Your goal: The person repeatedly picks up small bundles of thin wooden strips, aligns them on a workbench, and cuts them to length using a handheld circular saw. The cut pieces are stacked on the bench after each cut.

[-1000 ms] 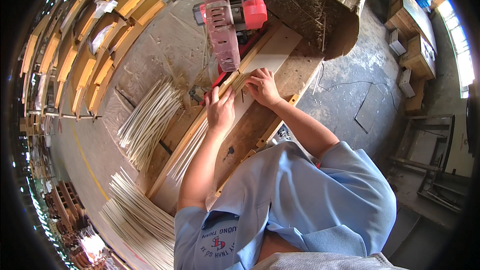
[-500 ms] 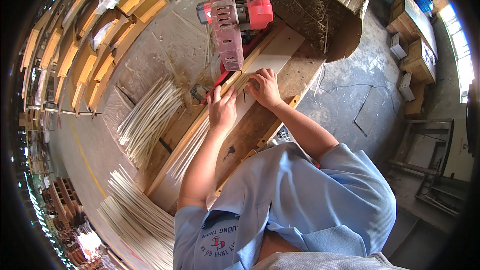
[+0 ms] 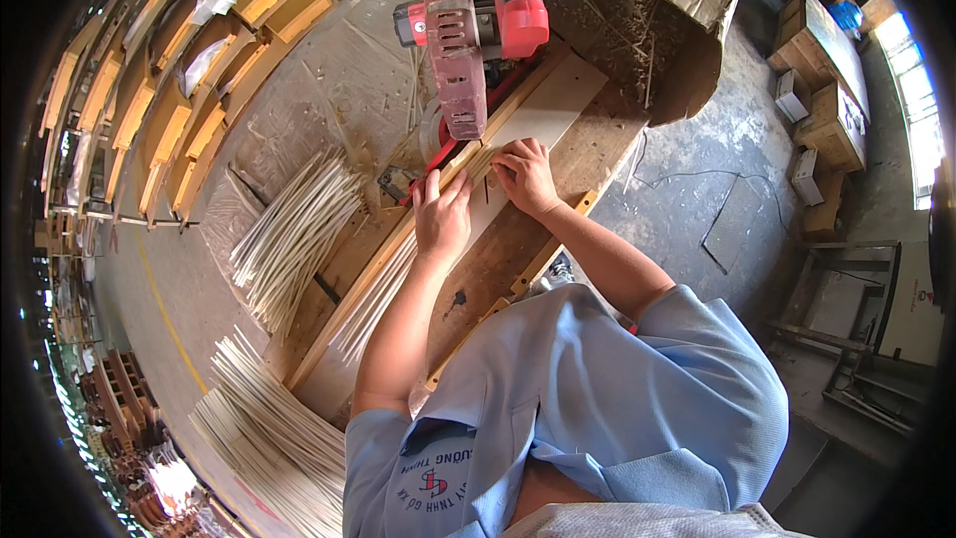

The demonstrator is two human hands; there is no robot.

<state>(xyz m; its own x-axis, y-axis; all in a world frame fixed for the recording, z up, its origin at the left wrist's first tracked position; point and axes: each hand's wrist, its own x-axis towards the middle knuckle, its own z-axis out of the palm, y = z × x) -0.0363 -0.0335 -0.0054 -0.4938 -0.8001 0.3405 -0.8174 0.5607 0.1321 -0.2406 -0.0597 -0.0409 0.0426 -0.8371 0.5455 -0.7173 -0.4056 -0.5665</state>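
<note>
My left hand (image 3: 442,217) lies over a bundle of thin pale wooden sticks (image 3: 380,291), its fingers pressing them along a wooden fence (image 3: 363,284). The sticks run out from under it toward my body. Closed in a pinch, my right hand (image 3: 526,177) is at the far end of the same bundle, where the fingertips partly hide the sticks. Just beyond both hands stands a red and black miter saw (image 3: 455,60), its dusty guard over the fence close to my fingers. A pale board (image 3: 553,95) lies beneath the sticks.
More stick bundles lie to the left (image 3: 299,229) and lower left (image 3: 264,428). A cardboard box (image 3: 687,40) with wood scraps opens behind the saw. Racks of wooden parts (image 3: 189,70) stand far left. Wooden cabinets (image 3: 832,125) are at the right. A wooden strip (image 3: 518,284) edges the bench near me.
My right hand has shifted very slightly left along the sticks, its fingers more curled. My left hand and the saw hold nearly the same place.
</note>
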